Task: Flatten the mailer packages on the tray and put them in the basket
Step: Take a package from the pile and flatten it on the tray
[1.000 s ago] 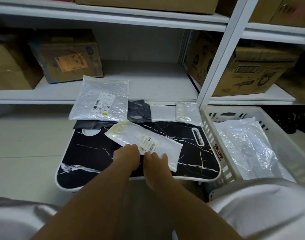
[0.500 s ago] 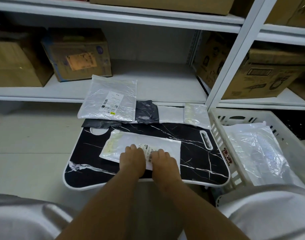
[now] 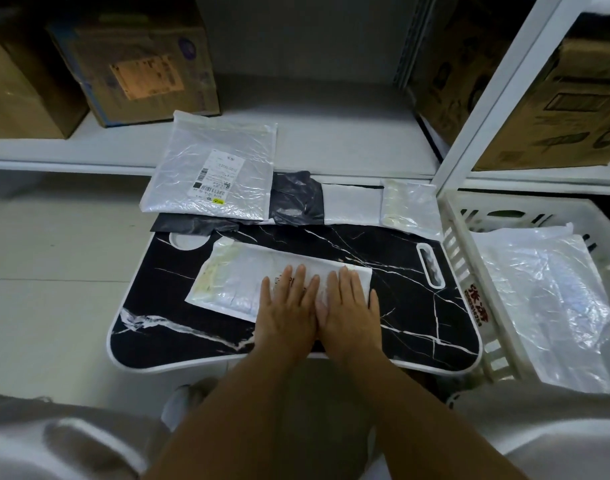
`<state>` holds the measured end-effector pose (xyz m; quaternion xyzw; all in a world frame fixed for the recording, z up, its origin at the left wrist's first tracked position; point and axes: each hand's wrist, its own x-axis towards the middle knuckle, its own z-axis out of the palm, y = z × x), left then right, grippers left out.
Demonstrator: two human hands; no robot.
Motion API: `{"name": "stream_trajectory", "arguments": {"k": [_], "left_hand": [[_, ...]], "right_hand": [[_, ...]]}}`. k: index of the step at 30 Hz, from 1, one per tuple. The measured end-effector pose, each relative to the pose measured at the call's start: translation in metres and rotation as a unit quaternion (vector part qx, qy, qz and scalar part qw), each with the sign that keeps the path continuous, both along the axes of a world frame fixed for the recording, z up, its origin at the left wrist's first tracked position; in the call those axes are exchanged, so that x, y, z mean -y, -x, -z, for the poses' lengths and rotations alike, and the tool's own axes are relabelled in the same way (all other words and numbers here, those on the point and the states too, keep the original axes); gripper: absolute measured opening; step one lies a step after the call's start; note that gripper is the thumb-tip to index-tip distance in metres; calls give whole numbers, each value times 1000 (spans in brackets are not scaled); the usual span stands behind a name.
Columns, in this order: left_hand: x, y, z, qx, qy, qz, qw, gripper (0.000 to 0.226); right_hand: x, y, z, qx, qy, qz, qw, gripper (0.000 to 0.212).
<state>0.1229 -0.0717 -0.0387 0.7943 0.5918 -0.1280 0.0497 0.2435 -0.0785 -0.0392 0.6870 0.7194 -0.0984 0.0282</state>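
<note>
Both sets of fingers lie straight and spread, palms down, gripping nothing: the left hand and the right hand sit side by side, thumbs nearly touching, pressing on the right half of a white bubble mailer. That flat, open posture suits squeezing air out and ironing the padding rather than lifting it, so the flattening step looks to be under way. Under the fingertips the mailer lies crosswise on the black marbled tray; its yellowish flap end reaches out past the left hand's little finger, as yet unpressed, and probably needs a sweep that way next. Beyond the fingertips, along the tray's far edge, the waiting pieces are lined up: a large clear-silver mailer with a shipping label ahead and to the left, half resting on the shelf board, then a crumpled black bag, a plain white mailer and a small clear pouch ahead of the right hand. Queued out of the way, they leave the near tray free as a pressing surface. Just outside the right hand, touching the tray's side, stands the white slatted basket, already holding flattened clear plastic packages; its closeness keeps the transfer short. Cardboard boxes stand on the shelving behind.
</note>
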Motion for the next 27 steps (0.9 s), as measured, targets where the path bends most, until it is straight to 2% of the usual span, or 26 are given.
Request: {"name": "stream_trajectory", "arguments": {"k": [6, 12, 14, 16, 18, 20, 22, 27], "left_hand": [[-2, 3, 7, 19, 17, 3, 1000, 60], [-5, 5, 2, 48, 52, -4, 997, 60], [-8, 4, -3, 67, 62, -17, 996, 65], [-15, 4, -9, 115, 43, -55, 991, 59], [-19, 9, -14, 136, 8, -72, 988, 48], [-19, 18, -11, 76, -19, -59, 995, 57], [-17, 29, -5, 12, -6, -69, 998, 65], [-16, 40, 3, 21, 45, -74, 996, 64]], "right_hand": [[0, -3, 18, -19, -2, 10, 1000, 58], [-8, 6, 9, -8, -12, 36, 999, 51], [-16, 13, 1, 11, -35, 47, 998, 42], [-28, 22, -7, 9, -52, 58, 997, 36], [-39, 33, -8, -44, -44, 49, 997, 41], [-41, 42, -2, -78, -17, 8, 997, 45], [-38, 41, 7, -79, -2, -16, 997, 48], [-33, 36, 17, -53, -4, -11, 999, 57]]}}
